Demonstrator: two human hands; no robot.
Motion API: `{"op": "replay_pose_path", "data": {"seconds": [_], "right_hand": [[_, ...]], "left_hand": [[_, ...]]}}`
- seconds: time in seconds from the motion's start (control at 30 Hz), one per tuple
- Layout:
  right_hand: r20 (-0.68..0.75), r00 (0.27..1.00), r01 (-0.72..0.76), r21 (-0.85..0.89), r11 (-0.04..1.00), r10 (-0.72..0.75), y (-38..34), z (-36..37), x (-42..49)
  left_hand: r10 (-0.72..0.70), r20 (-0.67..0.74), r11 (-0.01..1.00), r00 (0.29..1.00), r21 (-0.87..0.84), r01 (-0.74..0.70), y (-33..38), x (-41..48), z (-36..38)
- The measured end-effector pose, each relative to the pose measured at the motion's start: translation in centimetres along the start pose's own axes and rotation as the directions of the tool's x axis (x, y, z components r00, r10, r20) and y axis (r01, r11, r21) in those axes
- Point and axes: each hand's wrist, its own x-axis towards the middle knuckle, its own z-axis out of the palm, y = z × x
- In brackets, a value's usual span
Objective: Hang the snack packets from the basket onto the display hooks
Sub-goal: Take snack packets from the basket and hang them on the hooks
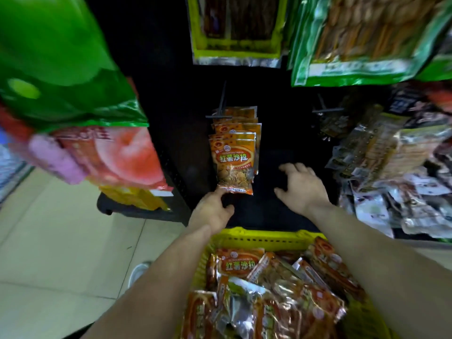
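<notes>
Head camera gave me my only look. Orange sweet-potato snack packets [234, 162] hung stacked on a display hook [222, 104] against the dark back panel, each overlapping the one behind so that the front label faced out. I had the left hand [212, 209] reaching up with its fingertips at the bottom corner of the front packet, probably to steady or straighten the stack. I could not tell whether it pinched that corner or only touched it. The right hand [300, 184] hovered just beside the stack, fingers spread and relaxed, holding nothing, and I judged it free for the next pick.

Below both forearms sat the yellow basket [259, 238], kept close under the hook so each reach was short. More packets [269, 285] of the same snack lay heaped in it, so I judged plenty of hanging was left. A neighbouring hook [326, 110] to the right looked bare at its tip. Green packets [354, 45] hung above.
</notes>
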Motion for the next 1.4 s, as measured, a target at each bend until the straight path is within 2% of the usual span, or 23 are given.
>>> {"op": "replay_pose_path", "data": {"seconds": [0.13,0.3,0.57,0.73,0.93,1.07,1.17,1.3,1.4], "right_hand": [[0.044,0.999,0.012,-0.018,1.0,-0.011,0.6,-1.3,-6.3],[0.103,0.995,0.003,-0.026,1.0,0.0,2.8,0.5,-12.9],[0.349,0.936,-0.043,-0.039,0.998,0.054,5.1,7.8,-16.8],[0.476,0.874,-0.071,-0.061,0.996,0.091,6.1,12.5,-17.5],[0.433,0.898,-0.006,-0.147,0.989,0.07,7.1,15.3,-18.9],[0.374,0.918,-0.086,-0.144,0.986,0.135,7.4,15.9,-19.3],[0.332,0.927,-0.147,-0.105,0.984,0.174,7.7,15.9,-19.5],[0.392,0.895,-0.222,-0.027,0.975,0.215,8.0,15.1,-19.6],[0.388,0.896,-0.199,-0.08,0.977,0.214,7.9,13.8,-19.4]], "left_hand": [[-0.024,-0.014,0.998,1.0,0.061,0.025,0.1,-6.0,-0.8],[-0.066,0.058,0.992,0.996,0.115,0.059,-1.6,-11.9,1.2],[-0.128,0.213,0.985,0.969,0.139,0.1,-5.4,-14.0,6.8],[-0.129,0.329,0.972,0.936,0.227,0.054,-7.4,-12.4,9.7],[-0.088,0.448,0.931,0.89,0.354,-0.086,-8.6,-11.4,12.0],[-0.118,0.388,0.941,0.914,0.339,-0.022,-8.7,-11.6,12.0],[-0.105,0.337,0.921,0.935,0.388,-0.037,-8.5,-11.9,11.6],[-0.078,0.32,0.93,0.944,0.364,-0.047,-8.3,-12.6,10.0],[-0.085,0.257,0.939,0.963,0.343,-0.009,-7.7,-13.0,7.7]]}}
